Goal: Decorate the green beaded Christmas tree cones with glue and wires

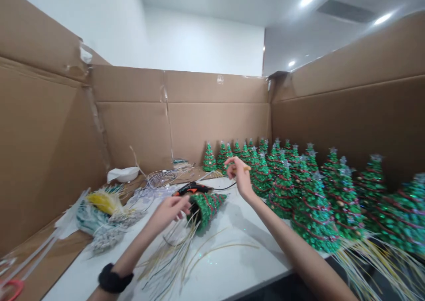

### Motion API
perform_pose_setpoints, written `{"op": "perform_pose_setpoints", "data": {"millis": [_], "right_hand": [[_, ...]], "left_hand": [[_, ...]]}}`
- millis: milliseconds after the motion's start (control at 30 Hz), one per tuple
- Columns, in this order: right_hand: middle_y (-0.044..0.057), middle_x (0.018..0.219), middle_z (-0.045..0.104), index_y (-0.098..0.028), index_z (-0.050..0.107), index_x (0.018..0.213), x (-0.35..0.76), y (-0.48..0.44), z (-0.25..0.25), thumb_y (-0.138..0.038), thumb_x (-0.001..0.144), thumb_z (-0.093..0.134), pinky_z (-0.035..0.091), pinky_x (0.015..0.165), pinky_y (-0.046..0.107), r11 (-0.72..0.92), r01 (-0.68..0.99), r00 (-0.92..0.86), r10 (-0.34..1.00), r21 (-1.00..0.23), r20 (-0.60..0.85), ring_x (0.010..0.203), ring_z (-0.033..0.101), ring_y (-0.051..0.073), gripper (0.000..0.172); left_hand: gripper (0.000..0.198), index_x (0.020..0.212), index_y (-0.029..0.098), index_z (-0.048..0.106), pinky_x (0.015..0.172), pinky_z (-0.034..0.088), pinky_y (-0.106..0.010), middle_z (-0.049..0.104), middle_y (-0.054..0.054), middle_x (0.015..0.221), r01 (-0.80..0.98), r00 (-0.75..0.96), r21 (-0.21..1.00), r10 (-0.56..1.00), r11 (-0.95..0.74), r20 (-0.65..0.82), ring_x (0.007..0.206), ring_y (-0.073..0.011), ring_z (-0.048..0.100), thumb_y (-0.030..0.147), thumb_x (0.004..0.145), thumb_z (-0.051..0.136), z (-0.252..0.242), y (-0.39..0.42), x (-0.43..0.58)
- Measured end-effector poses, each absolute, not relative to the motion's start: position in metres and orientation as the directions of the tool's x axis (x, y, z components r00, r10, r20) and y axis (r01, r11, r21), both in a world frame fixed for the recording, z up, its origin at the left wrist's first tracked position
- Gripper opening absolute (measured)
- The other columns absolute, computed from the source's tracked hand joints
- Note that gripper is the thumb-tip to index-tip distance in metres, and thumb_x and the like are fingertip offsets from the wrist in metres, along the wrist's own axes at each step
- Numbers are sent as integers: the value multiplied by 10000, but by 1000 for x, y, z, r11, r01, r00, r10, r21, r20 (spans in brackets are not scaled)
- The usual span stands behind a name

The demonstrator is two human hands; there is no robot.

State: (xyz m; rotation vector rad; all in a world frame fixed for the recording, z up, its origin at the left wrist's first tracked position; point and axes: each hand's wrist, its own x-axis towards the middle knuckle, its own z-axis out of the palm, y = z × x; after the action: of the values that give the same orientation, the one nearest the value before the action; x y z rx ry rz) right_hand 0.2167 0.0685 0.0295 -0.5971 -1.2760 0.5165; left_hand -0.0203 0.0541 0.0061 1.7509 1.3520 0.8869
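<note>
While over twenty green beaded trees [312, 203] stand at right, one lone tree [206, 208] lies on its side mid-frame, just beside the half-curled left hand [169, 213]; the right hand [241, 178], well apart, pinches a thin pale stick [246, 168] above a black-and-orange glue gun [191, 188]. A white dish [122, 175] sits upper left.

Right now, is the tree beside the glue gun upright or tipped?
Tipped: the tree lies on its side on the white table, its tip pointing right, with wires trailing from its base.
</note>
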Motion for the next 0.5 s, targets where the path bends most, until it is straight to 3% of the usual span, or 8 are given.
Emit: {"op": "perform_pose_setpoints", "data": {"millis": [67,167,233,333,400,500], "right_hand": [[-57,445,401,-171,543,775,218,90,30,-446,920,268,344,491,213,733,67,205,654,-677,728,434,390,109,415],[-12,599,528,-164,560,861,215,127,25,-420,932,258,393,603,221,659,392,60,678,-642,733,598,507,131,402],[29,822,609,-168,547,1014,209,151,16,-357,948,234,402,657,222,559,641,-164,769,-525,618,733,544,139,372],[37,825,645,-170,627,888,193,179,-1,-349,843,520,400,632,216,536,707,-341,830,-462,442,741,571,162,214],[19,742,651,-172,656,798,183,191,-12,-393,757,635,396,579,202,541,720,-432,840,-435,329,663,575,154,226],[1,717,658,-176,677,810,172,200,-28,-425,687,698,396,542,187,559,725,-516,828,-402,221,617,577,141,278]], "left_hand": [[394,683,129,620,410,371,-205,624,-25,561,455,113,880,989,-137,95,426,-107,503,514,697,539,12,69,-31],[288,684,127,598,380,374,-196,621,-20,556,468,72,884,997,-13,-23,384,-102,509,403,736,531,9,89,-39],[223,688,131,577,352,373,-198,619,-21,543,488,70,868,988,89,-141,357,-111,515,341,749,536,1,98,-40],[137,688,157,524,314,340,-182,587,0,475,467,21,857,966,217,-256,299,-109,486,273,737,580,-12,104,-36],[123,712,169,499,310,336,-170,578,7,466,312,10,903,949,296,-314,303,-116,501,226,722,607,-19,103,-32],[94,709,159,482,339,392,-181,561,-5,456,-73,41,920,923,385,-383,332,-132,532,84,733,534,-25,100,-28]]}}
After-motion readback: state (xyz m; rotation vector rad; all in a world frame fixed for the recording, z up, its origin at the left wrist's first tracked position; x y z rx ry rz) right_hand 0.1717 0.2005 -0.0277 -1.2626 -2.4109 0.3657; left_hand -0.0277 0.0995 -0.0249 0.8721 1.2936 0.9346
